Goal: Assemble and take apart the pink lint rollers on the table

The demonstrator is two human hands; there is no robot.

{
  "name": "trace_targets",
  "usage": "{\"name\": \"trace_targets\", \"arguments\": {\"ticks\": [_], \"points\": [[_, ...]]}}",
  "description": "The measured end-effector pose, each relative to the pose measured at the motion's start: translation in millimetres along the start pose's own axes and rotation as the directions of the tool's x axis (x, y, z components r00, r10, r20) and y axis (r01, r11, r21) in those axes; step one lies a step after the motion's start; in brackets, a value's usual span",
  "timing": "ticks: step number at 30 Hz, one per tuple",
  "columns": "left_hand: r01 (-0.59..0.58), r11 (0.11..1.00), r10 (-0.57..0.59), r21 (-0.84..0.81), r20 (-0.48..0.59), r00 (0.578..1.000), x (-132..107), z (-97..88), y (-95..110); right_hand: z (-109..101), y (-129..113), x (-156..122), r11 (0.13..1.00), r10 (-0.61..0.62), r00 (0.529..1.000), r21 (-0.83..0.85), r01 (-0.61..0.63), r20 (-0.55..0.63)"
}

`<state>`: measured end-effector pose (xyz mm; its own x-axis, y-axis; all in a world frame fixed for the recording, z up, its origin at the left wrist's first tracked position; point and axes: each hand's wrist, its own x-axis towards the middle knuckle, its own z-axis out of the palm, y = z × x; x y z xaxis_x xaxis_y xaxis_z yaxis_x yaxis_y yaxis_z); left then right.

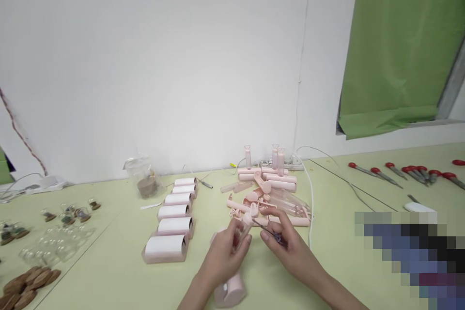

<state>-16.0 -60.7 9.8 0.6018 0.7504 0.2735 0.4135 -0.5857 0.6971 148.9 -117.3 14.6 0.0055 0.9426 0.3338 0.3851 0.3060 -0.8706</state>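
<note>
My left hand (228,247) is closed around a small clear and pale pink tube (247,222), held upright at an angle. In my right hand (286,242) is a thin metal tool (267,228) with a dark bluish handle; its exact kind is unclear. The tool's tip points at the upper part of the tube, and I cannot tell whether it touches. Below my left hand a larger pink cylindrical piece (234,291) lies on the table, partly covered by the hand. Just beyond both hands lies a heap of pink plastic parts (254,196).
A row of pink-based boxes with white tops (165,247) runs along the left. Small glass domes (54,247) and brown wooden discs (22,286) lie farther left. Red-handled tools (387,177) are at right. A white cable (310,193) crosses the table beside the heap.
</note>
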Motion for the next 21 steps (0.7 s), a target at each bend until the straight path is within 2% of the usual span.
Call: {"name": "trace_targets", "arguments": {"ticks": [2,6,8,10,13,18,21], "points": [[-0.014,1.000,0.014,0.010,0.009,1.000,0.1,1.4,-1.8,0.9,1.3,0.0,1.000,-0.008,1.000,0.006,0.008,-0.019],[0.004,1.000,0.000,0.027,-0.138,0.990,0.7,-0.8,-3.5,-2.1,-2.3,0.1,1.000,-0.003,0.999,-0.012,0.002,-0.037],[-0.003,0.998,0.012,0.063,-0.147,0.989,0.0,-3.4,-1.9,-4.3,-4.8,-0.6,1.000,0.008,0.999,-0.028,-0.009,-0.039],[-0.055,0.988,0.061,0.144,-0.036,0.997,-2.0,-4.8,1.7,-5.5,-5.7,-1.7,0.998,-0.015,0.999,-0.058,0.013,-0.033],[-0.144,0.956,0.111,0.255,0.138,0.984,-5.9,-3.1,7.2,-4.6,-3.9,-1.9,0.973,-0.124,0.992,-0.196,0.119,-0.010],[-0.169,0.947,0.120,0.272,0.187,0.975,-7.9,1.0,7.7,-4.8,-1.8,6.7,0.846,-0.262,0.965,-0.488,0.215,-0.030],[-0.158,0.963,0.106,0.220,0.232,0.967,-7.1,-0.2,6.1,-10.1,-5.4,15.8,0.786,-0.323,0.941,-0.525,0.327,0.103]]}}
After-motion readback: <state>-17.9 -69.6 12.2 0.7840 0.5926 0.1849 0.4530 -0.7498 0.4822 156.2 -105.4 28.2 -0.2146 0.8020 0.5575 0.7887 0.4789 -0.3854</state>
